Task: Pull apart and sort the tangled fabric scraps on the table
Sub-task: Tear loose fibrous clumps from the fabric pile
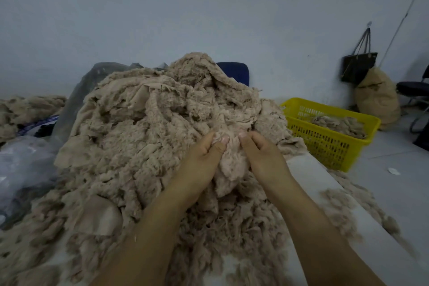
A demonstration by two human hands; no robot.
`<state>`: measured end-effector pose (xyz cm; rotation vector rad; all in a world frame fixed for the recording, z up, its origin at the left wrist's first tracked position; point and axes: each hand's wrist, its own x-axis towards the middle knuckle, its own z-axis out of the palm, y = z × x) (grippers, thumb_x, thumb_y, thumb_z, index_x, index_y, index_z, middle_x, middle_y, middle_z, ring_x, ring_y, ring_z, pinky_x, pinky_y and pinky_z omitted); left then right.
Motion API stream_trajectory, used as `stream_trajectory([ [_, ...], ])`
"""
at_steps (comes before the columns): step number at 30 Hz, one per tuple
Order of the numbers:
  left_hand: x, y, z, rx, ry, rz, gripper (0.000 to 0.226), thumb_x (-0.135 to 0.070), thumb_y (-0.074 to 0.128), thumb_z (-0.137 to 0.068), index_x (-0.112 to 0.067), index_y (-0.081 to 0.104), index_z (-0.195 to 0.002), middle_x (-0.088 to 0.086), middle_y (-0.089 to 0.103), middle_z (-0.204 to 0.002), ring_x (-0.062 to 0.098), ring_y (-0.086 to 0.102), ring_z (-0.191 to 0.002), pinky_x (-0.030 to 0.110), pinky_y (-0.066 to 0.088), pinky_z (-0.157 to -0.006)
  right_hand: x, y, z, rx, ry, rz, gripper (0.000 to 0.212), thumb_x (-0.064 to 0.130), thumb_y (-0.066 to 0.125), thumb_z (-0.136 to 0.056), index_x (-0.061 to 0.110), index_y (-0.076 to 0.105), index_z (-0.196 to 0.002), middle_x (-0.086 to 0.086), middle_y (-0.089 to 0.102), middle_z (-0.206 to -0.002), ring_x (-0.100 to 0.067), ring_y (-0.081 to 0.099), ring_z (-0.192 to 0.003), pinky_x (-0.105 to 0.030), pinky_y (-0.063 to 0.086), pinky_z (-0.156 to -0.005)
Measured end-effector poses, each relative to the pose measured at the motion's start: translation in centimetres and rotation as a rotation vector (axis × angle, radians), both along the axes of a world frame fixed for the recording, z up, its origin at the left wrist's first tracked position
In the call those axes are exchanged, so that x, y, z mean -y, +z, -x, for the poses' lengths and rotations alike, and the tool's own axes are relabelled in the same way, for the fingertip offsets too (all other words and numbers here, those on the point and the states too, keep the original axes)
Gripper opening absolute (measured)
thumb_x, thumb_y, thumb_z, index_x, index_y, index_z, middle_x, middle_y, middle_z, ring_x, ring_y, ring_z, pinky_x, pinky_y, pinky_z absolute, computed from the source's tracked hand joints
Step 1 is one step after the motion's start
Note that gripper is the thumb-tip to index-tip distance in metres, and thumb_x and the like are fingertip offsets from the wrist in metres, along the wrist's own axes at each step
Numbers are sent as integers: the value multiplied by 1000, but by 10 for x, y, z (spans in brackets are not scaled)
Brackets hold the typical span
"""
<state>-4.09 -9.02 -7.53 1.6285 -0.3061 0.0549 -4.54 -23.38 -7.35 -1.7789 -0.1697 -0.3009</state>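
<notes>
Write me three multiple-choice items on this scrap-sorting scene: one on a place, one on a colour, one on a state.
1. The basket stands: A left of the pile; B right of the pile; C on the pile.
2. The pile is: A blue; B green; C beige.
3. The left hand and right hand: A both pinch one scrap; B lie flat; C hold nothing.
1 B: it shows right of the pile. 2 C: all of it is beige. 3 A: thumbs and fingers close on it.

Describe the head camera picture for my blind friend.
The left hand and right hand pinch a beige fabric scrap atop a big tangled scrap pile on a white table. A yellow basket at right holds more scraps.
</notes>
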Motion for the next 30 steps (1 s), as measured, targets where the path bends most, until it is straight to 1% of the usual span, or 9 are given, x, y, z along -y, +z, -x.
stream_trajectory([
  [3, -1, -2, -2, -15, 51, -76, 67, -57, 51, -92, -25, 40, -150, -22, 46, -140, -5, 46, -122, 13, 37, -98, 3, -3, -1, 31, -119, 25, 43, 47, 44, -101, 14, 56, -77, -2, 49, -62, -4, 44, -54, -24, 35, -54],
  [7, 0, 4, -2, -13, 50, -46, 82, -68, 49, -81, -19, 47, -147, -6, 49, -149, 9, 47, -134, 34, 38, -114, 9, -7, -5, 40, -265, 96, 51, 56, 36, -99, 15, 48, -70, 3, 43, -62, 2, 44, -51, -23, 33, -49],
  [12, -28, 18, -7, -73, 274, 161, 35, -52, 49, -100, -29, 75, -105, 6, 77, -97, 14, 72, -68, 32, 60, -57, 47, -8, -20, -55, -511, 99, 50, 46, 31, -106, 11, 67, -104, 0, 56, -84, -13, 50, -73, -31, 38, -65],
  [14, -49, 29, -13, -101, 415, 307, 36, -51, 52, -98, -25, 74, -109, 1, 78, -96, 16, 75, -81, 37, 62, -71, 72, -7, -21, -97, -588, 53, 52, 46, 34, -105, 7, 59, -82, -7, 54, -71, -26, 53, -69, -32, 35, -59],
  [18, -32, 33, -15, -132, 198, 454, 37, -44, 49, -101, -18, 68, -120, 5, 76, -108, 22, 73, -100, 42, 60, -83, 47, -4, -9, -125, -93, 262, 48, 55, 53, -95, 10, 51, -77, 5, 49, -63, -10, 46, -55, -32, 38, -60],
  [21, 0, 32, -8, -170, 38, 463, 38, -38, 46, -104, -15, 65, -127, 8, 73, -118, 22, 69, -110, 40, 56, -93, 20, 2, 4, -147, 200, 78, 53, 75, 54, -79, 28, 64, -101, 16, 65, -83, -1, 62, -75, -26, 49, -74],
  [25, 22, 21, -2, -224, -165, 311, 52, -66, 56, -83, -25, 78, -107, -3, 74, -114, 6, 68, -108, 21, 55, -86, 5, -10, 5, -114, 199, 113, 26, 44, 58, -97, 39, 74, -77, 17, 72, -72, 2, 67, -70, -19, 48, -61],
  [28, 12, 6, -7, -137, -161, 33, 45, -70, 50, -88, -41, 66, -119, -21, 69, -117, -6, 64, -104, 17, 53, -81, 37, -6, -11, -119, 10, -365, 24, 15, 50, -100, 18, 69, -86, 1, 71, -77, -19, 66, -76, -27, 50, -59],
  [30, 0, -6, -16, -42, -76, -344, 28, -49, 49, -99, -45, 57, -126, -26, 58, -126, -15, 56, -103, 14, 49, -84, 74, -2, -23, -100, -68, -892, 17, 31, 52, -101, 18, 62, -101, 1, 68, -85, -16, 66, -83, -24, 52, -61],
])
